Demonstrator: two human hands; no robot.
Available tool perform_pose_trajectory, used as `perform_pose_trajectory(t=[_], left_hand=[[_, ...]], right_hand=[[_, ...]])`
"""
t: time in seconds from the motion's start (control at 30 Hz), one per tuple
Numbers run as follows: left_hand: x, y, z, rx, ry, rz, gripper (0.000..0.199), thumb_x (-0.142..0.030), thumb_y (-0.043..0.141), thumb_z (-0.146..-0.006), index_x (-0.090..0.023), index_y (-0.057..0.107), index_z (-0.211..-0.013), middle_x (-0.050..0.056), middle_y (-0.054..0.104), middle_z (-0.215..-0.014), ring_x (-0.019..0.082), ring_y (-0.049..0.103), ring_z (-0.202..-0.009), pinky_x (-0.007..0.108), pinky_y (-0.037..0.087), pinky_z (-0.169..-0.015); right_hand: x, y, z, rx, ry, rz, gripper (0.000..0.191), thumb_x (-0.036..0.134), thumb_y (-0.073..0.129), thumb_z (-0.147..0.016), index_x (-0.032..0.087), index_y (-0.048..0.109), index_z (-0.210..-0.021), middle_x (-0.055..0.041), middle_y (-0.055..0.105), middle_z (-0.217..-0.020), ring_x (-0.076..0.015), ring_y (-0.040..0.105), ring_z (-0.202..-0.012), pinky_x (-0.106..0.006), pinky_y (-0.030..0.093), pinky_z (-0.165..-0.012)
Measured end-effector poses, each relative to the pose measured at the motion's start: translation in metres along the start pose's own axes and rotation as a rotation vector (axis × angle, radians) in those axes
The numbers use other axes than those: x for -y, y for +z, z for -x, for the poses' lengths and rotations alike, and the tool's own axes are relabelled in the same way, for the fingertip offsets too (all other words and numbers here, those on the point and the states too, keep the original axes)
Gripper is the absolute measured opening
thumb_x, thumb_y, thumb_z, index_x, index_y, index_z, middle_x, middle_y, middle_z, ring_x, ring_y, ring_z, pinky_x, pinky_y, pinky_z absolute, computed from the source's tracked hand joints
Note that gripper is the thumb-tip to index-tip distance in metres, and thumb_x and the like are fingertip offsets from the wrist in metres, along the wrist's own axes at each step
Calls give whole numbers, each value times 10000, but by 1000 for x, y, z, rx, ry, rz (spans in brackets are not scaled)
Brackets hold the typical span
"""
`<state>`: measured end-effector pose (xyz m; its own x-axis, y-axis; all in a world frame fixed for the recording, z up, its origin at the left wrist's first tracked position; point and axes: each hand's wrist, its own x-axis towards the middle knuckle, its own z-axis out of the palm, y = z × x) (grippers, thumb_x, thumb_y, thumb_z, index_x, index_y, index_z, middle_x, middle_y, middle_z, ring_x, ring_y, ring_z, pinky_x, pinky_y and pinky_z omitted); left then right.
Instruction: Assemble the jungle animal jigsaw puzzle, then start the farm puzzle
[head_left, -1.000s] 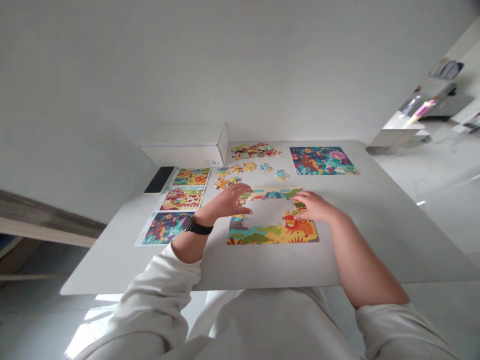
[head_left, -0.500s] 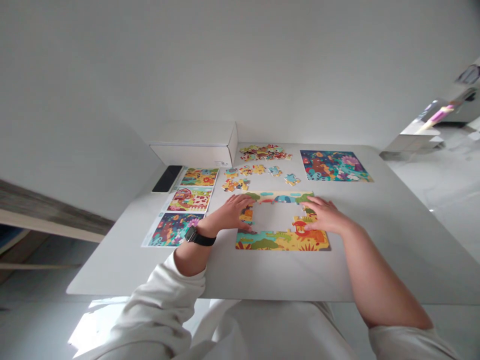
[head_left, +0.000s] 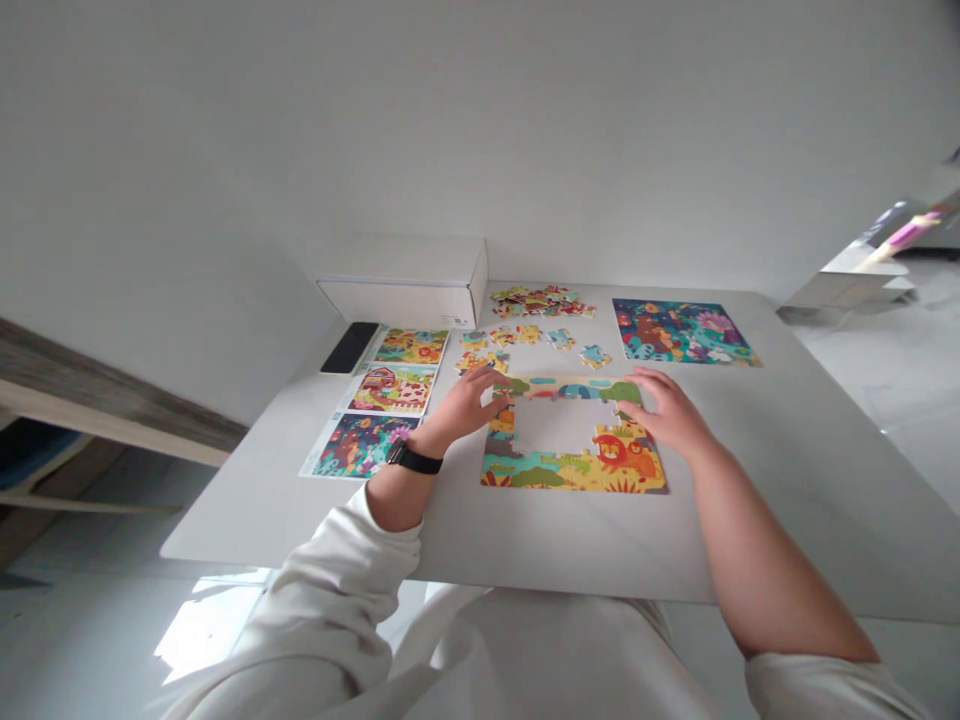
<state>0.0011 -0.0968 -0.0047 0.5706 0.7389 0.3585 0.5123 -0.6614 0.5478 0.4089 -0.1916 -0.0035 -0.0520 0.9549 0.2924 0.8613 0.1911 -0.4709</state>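
A jigsaw frame point(head_left: 539, 477) of joined pieces, with lions, a crocodile and trees, lies flat on the table around a bare middle. On its upper left corner rests my left hand point(head_left: 466, 405), fingers apart, a black watch on the wrist. My right hand point(head_left: 667, 408) touches the upper right corner, its thumb and fingers spread. Neither hand holds a loose piece. Beyond the frame lie several loose pieces, among them a blue one point(head_left: 595, 356) and yellow ones point(head_left: 529, 334). Behind them is a pile of mixed pieces point(head_left: 541, 302).
A white box point(head_left: 401, 302) stands at the back left against the wall. Near it lie a black phone point(head_left: 350, 348) and a sheet with three pictures point(head_left: 391, 388). At the back right of the table point(head_left: 570, 545) lies a dark blue finished puzzle point(head_left: 684, 332).
Both hands have slid toward the far corners of the frame, uncovering the hippo at the left and the lions at the right. The whole view has shifted slightly.
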Motion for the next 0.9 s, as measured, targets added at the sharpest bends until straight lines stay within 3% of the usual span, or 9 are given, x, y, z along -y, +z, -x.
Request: perform_pose_trajectory(t=[0.07,0.13,0.2,0.27,0.37,0.53,0.73,0.9], left_hand=[[-2,-2,-2,-48,-143,-18,241,-408,619,-1065,-233,777,-1116,85,805,-1106,245,751,-1025,391,593,-975],[-3,-4,-3,-71,-332,-62,297,-454,566,-1091,-238,758,-1027,54,788,-925,223,722,-838,341,555,-818],[-3,-7,-4,-91,-494,-119,364,-516,518,-1113,-247,734,-994,42,753,-816,233,701,-776,332,504,-740],[0,-9,-3,-115,-585,-172,334,-528,540,-1104,-253,717,-1038,50,754,-833,260,714,-819,342,494,-740],[10,-11,0,-153,-593,-251,237,-414,647,-1044,-249,699,-1206,91,787,-1022,308,732,-996,398,540,-868],[28,-6,6,-188,-489,-375,381,-343,654,-1019,-287,724,-1389,148,711,-1339,388,646,-1274,561,512,-1113],[30,-3,5,-96,-507,-393,365,-422,637,-1038,-343,807,-1351,128,685,-1435,418,601,-1331,630,470,-1163],[22,-11,2,-44,-591,-426,302,-419,635,-1027,-300,826,-1228,111,705,-1421,391,605,-1347,573,461,-1185]], right_hand=[[9,2,-2,-95,-13,-34,386,447,628,-1031,291,765,-1356,-138,743,-1415,-352,675,-1391,-574,499,-1256],[18,7,-2,-88,-17,-55,340,424,599,-1039,282,782,-1288,-129,789,-1309,-343,736,-1276,-554,560,-1182],[26,14,0,-37,-15,-73,332,410,598,-1033,270,781,-1272,-123,814,-1257,-332,769,-1198,-527,600,-1115],[32,21,2,3,-7,-82,348,396,609,-1018,260,771,-1295,-118,829,-1228,-326,784,-1163,-516,612,-1085],[36,25,4,29,10,-82,366,383,621,-1005,268,761,-1322,-105,840,-1217,-324,789,-1150,-522,614,-1080],[35,18,2,-29,34,-108,349,381,606,-1012,265,767,-1300,-107,846,-1194,-322,801,-1127,-507,626,-1059],[33,17,1,-110,46,-92,329,344,611,-1007,249,773,-1277,-111,853,-1165,-314,811,-1088,-481,634,-1026],[26,24,1,-159,-2,-125,310,330,652,-983,237,780,-1250,-113,854,-1145,-309,821,-1035,-470,655,-962]])
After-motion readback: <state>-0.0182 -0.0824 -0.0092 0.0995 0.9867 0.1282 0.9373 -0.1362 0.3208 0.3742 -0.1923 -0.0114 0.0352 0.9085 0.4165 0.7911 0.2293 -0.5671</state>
